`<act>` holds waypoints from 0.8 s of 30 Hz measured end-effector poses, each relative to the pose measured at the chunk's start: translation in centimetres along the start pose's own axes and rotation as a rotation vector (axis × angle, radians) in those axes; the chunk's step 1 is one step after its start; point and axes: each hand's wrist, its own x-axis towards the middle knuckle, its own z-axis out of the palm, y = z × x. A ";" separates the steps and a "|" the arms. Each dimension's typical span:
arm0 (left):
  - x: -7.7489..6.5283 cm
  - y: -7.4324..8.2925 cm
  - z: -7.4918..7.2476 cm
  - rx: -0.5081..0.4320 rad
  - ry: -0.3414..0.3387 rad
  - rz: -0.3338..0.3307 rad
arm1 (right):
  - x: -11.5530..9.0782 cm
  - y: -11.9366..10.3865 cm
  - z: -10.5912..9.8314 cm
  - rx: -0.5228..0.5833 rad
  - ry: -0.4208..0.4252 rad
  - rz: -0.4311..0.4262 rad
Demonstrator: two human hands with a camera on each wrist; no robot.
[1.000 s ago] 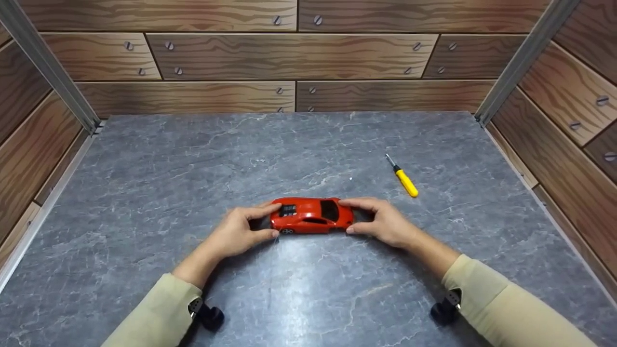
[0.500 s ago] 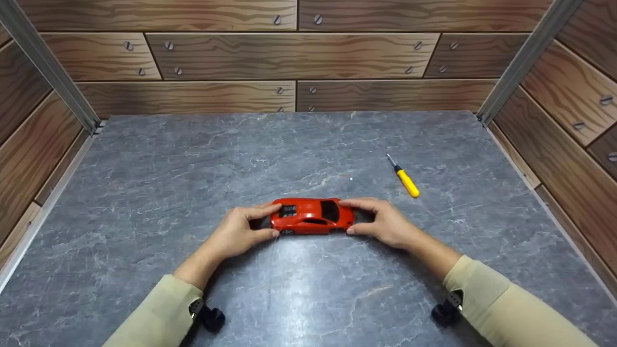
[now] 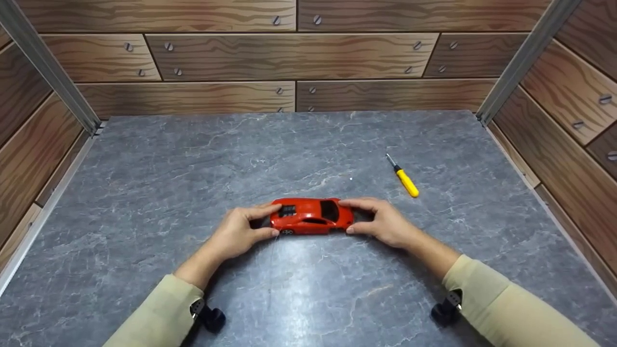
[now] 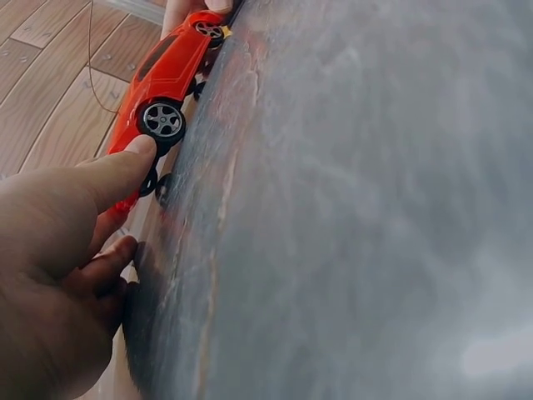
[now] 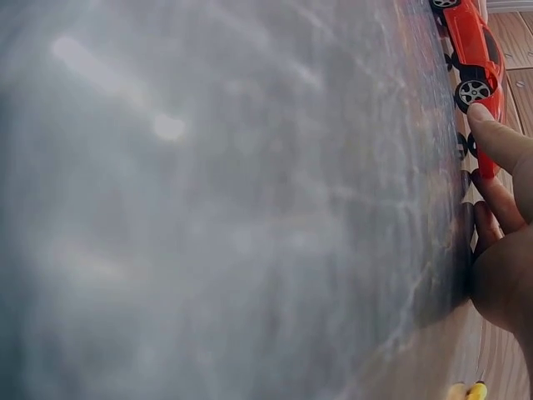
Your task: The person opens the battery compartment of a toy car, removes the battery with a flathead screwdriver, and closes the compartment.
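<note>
A red toy car (image 3: 308, 218) stands crosswise on the grey marbled table, its dark windshield toward the right. My left hand (image 3: 237, 232) grips the rear end, thumb on the near side and fingers over the far side. At the front end my right hand (image 3: 387, 224) holds it the same way. In the left wrist view the thumb presses beside a spoked rear wheel (image 4: 162, 122). The right wrist view has the thumb at a front wheel (image 5: 473, 92). The far side of the car is mostly hidden.
A yellow-handled screwdriver (image 3: 406, 182) lies behind and to the right of the car, its metal tip pointing away. A tiny white speck (image 3: 351, 179) is on the table (image 3: 193, 154). Wood-patterned walls (image 3: 289, 55) with metal corner posts (image 3: 523, 60) enclose the back and sides.
</note>
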 end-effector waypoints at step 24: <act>0.1 0.7 -0.6 -0.221 -0.014 0.023 | -0.3 -0.9 -0.5 0.080 -0.045 0.003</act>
